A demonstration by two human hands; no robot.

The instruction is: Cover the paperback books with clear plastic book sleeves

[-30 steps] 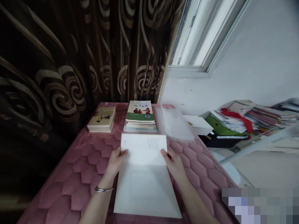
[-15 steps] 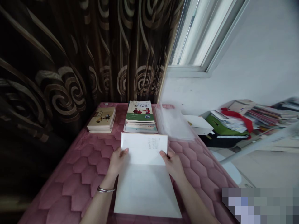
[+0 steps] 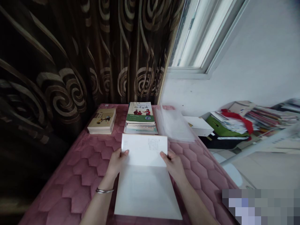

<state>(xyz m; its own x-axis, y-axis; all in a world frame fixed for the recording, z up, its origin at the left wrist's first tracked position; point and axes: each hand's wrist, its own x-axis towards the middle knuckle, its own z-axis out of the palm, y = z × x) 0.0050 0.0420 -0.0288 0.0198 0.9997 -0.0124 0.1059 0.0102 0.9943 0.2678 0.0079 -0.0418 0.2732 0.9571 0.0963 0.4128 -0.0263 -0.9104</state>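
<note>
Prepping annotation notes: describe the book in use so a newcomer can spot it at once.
On the pink quilted cover below the dark swirled curtain, look at the edge nearest the camera. The open book lies there, held by the left hand and right hand. Unlike the closed book stacks beyond it, it lies open, white pages up, with small print on the far page.

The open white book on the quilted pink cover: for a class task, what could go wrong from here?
The open white book rests on a quilted pink cover, which looks soft, so it may shift or sit unevenly under the left hand and right hand. Its far edge lies close to the stack of books, which could be nudged. The clear plastic sheets beside that stack might also slide if brushed.
</note>
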